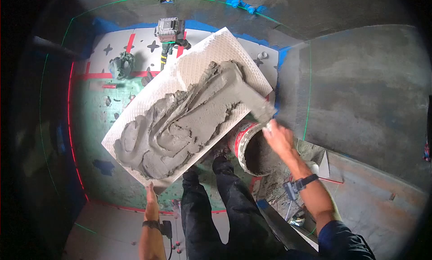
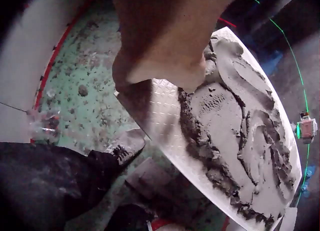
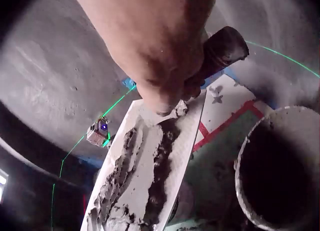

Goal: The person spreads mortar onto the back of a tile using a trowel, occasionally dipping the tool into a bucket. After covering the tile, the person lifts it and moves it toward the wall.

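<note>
A large white tile (image 1: 252, 64) is held tilted, its waffle-patterned back facing up. Grey mortar (image 1: 198, 120) lies in thick, swirled ridges over much of that back. My left hand (image 1: 151, 193) holds the tile at its lower corner; in the left wrist view the hand (image 2: 165, 66) hides part of that edge. My right hand (image 1: 280, 138) grips a trowel (image 1: 256, 102), whose mortar-smeared blade reaches over the tile's right edge. The trowel's dark handle (image 3: 225, 50) sticks out beside the hand in the right wrist view.
A bucket (image 1: 240, 145) with a red label stands under the tile's right edge, beside my feet. A laser level (image 1: 170, 31) on a stand casts green lines on the dark walls. Near it lies a crumpled grey-green bundle (image 1: 121, 65). Red tape (image 1: 130, 43) marks the floor.
</note>
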### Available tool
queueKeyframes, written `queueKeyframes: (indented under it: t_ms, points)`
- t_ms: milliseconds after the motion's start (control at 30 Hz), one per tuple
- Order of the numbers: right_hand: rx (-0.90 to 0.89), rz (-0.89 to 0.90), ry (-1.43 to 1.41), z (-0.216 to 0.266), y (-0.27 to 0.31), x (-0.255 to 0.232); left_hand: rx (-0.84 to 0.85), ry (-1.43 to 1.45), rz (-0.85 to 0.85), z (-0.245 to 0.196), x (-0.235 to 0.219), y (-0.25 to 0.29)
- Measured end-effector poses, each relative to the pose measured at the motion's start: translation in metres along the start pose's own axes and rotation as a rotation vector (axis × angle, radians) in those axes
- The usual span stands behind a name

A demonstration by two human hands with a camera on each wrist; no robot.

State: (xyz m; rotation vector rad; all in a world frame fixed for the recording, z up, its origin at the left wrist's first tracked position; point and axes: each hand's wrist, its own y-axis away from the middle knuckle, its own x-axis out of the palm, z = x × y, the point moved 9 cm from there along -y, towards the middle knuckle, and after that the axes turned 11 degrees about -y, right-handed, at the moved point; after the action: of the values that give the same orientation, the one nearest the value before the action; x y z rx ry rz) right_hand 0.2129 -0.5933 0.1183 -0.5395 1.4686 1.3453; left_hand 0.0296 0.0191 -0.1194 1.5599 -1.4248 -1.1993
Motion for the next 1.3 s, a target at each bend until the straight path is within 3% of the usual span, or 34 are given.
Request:
queueKeyframes:
  t_ms: [67, 133, 233, 300, 367, 400, 467, 533, 633, 767, 867, 967, 1033, 1133, 1233, 1300]
  points:
    - [-0.035, -0.068, 0.058, -0.01, -0.012, -0.02, -0.036, 0.005, 0.06, 0.012, 0.002, -0.009]
    - [-0.105, -0.024, 0.133, -0.01, -0.02, -0.023, -0.052, -0.026, -0.124, 0.049, -0.019, -0.046]
    - [-0.214, 0.041, 0.117, 0.0, -0.014, -0.013, 0.045, -0.034, -0.072, 0.03, -0.016, -0.03]
    - [-0.232, 0.049, 0.108, 0.004, -0.001, -0.017, 0.004, -0.057, -0.075, 0.006, -0.005, -0.007]
    - [-0.219, 0.055, 0.085, 0.008, 0.01, -0.023, -0.038, -0.074, -0.08, 0.008, -0.006, -0.001]
    - [-0.221, 0.055, 0.085, 0.007, 0.011, -0.022, 0.213, -0.192, 0.005, 0.006, -0.01, -0.006]
    - [-0.097, 0.035, 0.025, -0.008, 0.011, -0.023, 0.466, -0.31, 0.092, -0.007, -0.002, -0.002]
    - [-0.066, 0.041, -0.002, -0.015, 0.007, -0.021, 0.004, -0.003, -0.037, 0.01, -0.005, -0.015]
    - [0.005, 0.051, -0.123, -0.022, 0.007, -0.01, -0.053, 0.0, -0.077, 0.003, 0.0, -0.004]
    - [0.052, -0.045, -0.272, -0.025, 0.014, 0.002, -0.038, -0.021, -0.06, 0.014, -0.01, -0.015]
    - [0.106, -0.039, -0.269, -0.027, 0.01, 0.009, 0.041, -0.138, 0.045, -0.019, 0.003, 0.011]
    - [0.125, -0.028, -0.197, -0.022, 0.004, 0.003, -0.113, -0.114, -0.076, -0.014, -0.001, 0.017]
    - [0.063, -0.001, -0.056, -0.018, -0.002, 0.001, 0.047, -0.184, 0.032, -0.038, 0.01, 0.04]
    - [0.018, 0.033, -0.07, -0.01, -0.004, 0.007, 0.003, -0.134, -0.132, 0.081, -0.042, -0.092]
    - [0.02, 0.073, -0.152, -0.001, 0.002, 0.018, 0.075, -0.01, -0.066, 0.045, -0.021, -0.06]
    - [0.055, 0.057, -0.308, 0.001, 0.012, 0.023, 0.009, -0.061, -0.075, 0.007, -0.012, -0.018]
